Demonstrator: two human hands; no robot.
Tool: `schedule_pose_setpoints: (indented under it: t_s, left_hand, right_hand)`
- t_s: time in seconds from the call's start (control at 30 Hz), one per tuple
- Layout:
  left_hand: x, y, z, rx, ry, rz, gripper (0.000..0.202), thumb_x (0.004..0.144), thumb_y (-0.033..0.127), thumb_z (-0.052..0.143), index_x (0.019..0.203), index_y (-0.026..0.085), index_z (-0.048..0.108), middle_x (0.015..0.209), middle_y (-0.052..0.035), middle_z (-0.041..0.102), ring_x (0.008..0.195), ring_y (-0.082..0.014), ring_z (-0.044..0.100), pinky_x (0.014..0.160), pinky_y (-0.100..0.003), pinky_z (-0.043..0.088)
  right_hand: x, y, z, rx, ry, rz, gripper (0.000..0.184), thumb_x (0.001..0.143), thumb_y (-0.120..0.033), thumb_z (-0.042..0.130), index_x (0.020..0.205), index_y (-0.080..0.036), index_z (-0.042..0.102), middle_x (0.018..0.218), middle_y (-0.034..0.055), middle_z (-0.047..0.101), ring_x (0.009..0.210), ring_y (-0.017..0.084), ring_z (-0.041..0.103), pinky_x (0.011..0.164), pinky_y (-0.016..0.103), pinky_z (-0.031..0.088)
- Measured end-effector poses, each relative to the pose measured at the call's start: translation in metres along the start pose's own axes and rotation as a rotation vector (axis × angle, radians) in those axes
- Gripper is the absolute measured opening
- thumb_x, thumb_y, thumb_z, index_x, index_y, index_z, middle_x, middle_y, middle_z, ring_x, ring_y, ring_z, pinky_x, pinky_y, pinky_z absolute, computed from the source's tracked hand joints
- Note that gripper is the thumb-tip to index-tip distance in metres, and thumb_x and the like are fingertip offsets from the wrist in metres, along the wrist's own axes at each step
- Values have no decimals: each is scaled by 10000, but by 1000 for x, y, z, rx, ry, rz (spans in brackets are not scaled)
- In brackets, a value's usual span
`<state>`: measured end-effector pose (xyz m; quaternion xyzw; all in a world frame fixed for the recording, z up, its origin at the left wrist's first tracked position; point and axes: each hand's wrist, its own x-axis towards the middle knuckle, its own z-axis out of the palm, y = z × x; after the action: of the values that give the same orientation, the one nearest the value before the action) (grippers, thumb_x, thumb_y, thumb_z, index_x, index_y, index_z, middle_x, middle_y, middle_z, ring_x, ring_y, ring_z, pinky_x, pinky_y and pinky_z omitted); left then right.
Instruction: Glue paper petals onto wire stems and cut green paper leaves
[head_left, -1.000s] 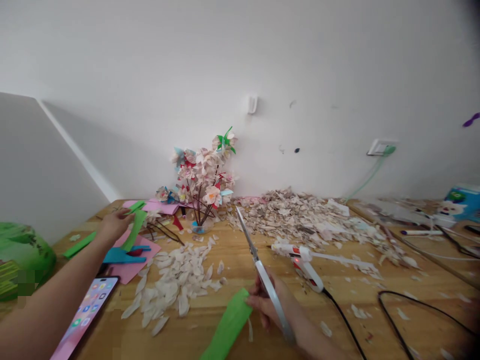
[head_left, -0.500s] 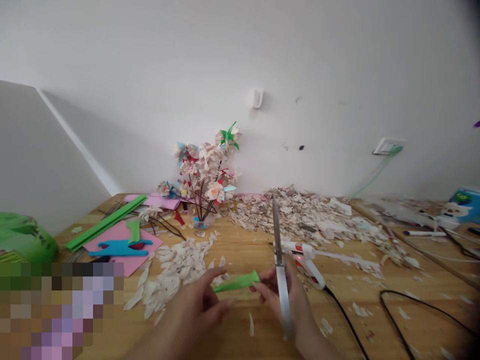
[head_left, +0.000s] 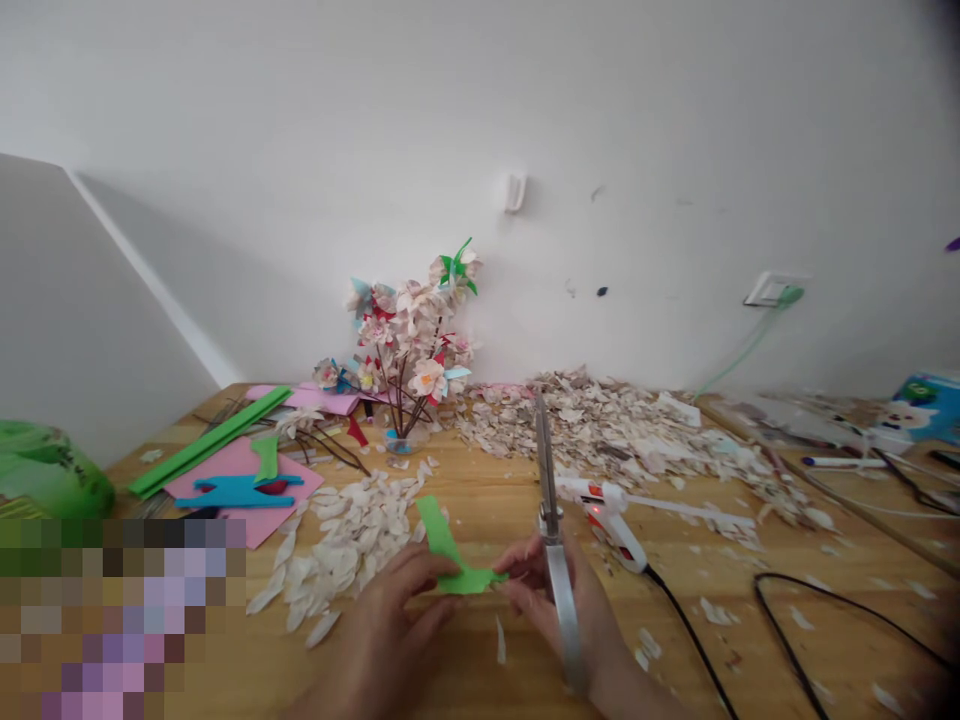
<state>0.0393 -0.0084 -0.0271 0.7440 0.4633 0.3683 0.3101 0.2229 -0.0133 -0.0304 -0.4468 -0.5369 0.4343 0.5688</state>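
Observation:
My left hand (head_left: 390, 612) pinches a bent piece of bright green paper (head_left: 444, 540) between thumb and fingers, low over the table. At the paper's right end, the fingertips of my right hand (head_left: 589, 625) grip its narrow, crumpled tip. That same hand also carries metal scissors (head_left: 556, 575), whose blades point away from me and look closed. Left of the paper lies a heap of pale, petal-like pieces (head_left: 352, 560). Just beyond the scissors, a white hot glue gun (head_left: 619, 535) with a lit red light rests on the wood.
Paper-like flowers (head_left: 416, 320) on brown stems stand in a small clear cup against the wall. A large pile of dry petals (head_left: 615, 425) covers the back right. Pink sheets (head_left: 262, 530), green strips (head_left: 210, 440) and blue cut paper (head_left: 240, 492) lie left. A black cord (head_left: 690, 630) crosses the right.
The green paper has gone from a narrow strip between my hands to a bent shape with one arm pointing up. My left fingers have closed on it; the scissors have shifted slightly left.

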Motion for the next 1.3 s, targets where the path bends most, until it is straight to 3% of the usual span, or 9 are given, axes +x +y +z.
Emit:
schedule_pose_setpoints:
  t_s: [0.2, 0.37, 0.53, 0.7, 0.77, 0.9, 1.07, 1.2, 1.3]
  left_hand:
    - [-1, 11, 0, -4, -71, 36, 114, 749, 262, 553, 670, 195, 602, 927, -50, 634, 879, -166, 576, 772, -256, 435]
    - [-7, 12, 13, -61, -143, -34, 199, 743, 290, 548, 586, 174, 509, 623, 1, 558, 609, -121, 517, 562, -214, 391]
    - [-10, 4, 23, -369, -101, -176, 162, 726, 279, 573, 784, 200, 444, 622, 37, 519, 575, -100, 474, 515, -199, 338]
    - [-8, 7, 19, -530, -146, -287, 467, 701, 244, 601, 1094, 192, 354, 536, 79, 490, 511, -91, 452, 485, -201, 292]
    - [-7, 12, 15, -560, -139, -320, 527, 682, 247, 616, 1123, 175, 336, 518, 88, 475, 501, -91, 449, 484, -205, 291]
    - [-6, 16, 12, -571, -148, -351, 592, 650, 252, 644, 1141, 155, 327, 527, 81, 496, 499, -91, 462, 478, -206, 298]
    - [-5, 8, 20, -718, -165, -425, 710, 553, 300, 720, 1123, 188, 312, 626, 29, 598, 542, -125, 548, 490, -220, 357]
    - [-3, 4, 25, -789, -176, -552, 726, 503, 317, 747, 1078, 201, 319, 589, 21, 625, 516, -165, 592, 480, -251, 405]
    - [-3, 4, 26, -768, -149, -567, 737, 503, 302, 744, 1097, 188, 322, 532, 36, 620, 492, -168, 594, 485, -263, 420]
  right_hand:
    - [-1, 2, 2, 7, 30, 14, 307, 584, -216, 690, 715, -222, 412, 619, -32, 574, 548, 137, 551, 541, 264, 464]
    - [0, 4, 2, -2, 26, 35, 320, 591, -257, 701, 724, -223, 412, 638, -18, 584, 588, 151, 563, 580, 280, 472]
    - [0, 7, 1, -33, 2, 57, 294, 623, -264, 684, 728, -225, 412, 637, -27, 565, 566, 140, 537, 557, 265, 451]
    - [-2, 0, 1, -72, 26, 57, 314, 626, -259, 673, 845, -226, 451, 713, -31, 555, 547, 115, 491, 525, 232, 427]
    - [-1, -5, 2, -131, 14, 108, 364, 585, -250, 695, 877, -216, 479, 675, -43, 532, 523, 111, 462, 489, 221, 405]
    - [0, -6, 4, -169, -11, 195, 334, 501, -245, 731, 707, -207, 470, 598, -54, 502, 494, 112, 445, 457, 223, 386]
    - [1, 0, 6, -149, 85, 161, 322, 525, -258, 705, 679, -223, 424, 577, -44, 523, 531, 146, 513, 505, 259, 444]
    - [2, -6, 6, -199, 116, 166, 319, 527, -284, 700, 680, -224, 427, 562, -42, 534, 528, 154, 531, 501, 266, 457]
    - [3, -12, 6, -203, 104, 183, 331, 505, -296, 703, 684, -223, 433, 580, -34, 560, 548, 161, 543, 518, 274, 462]
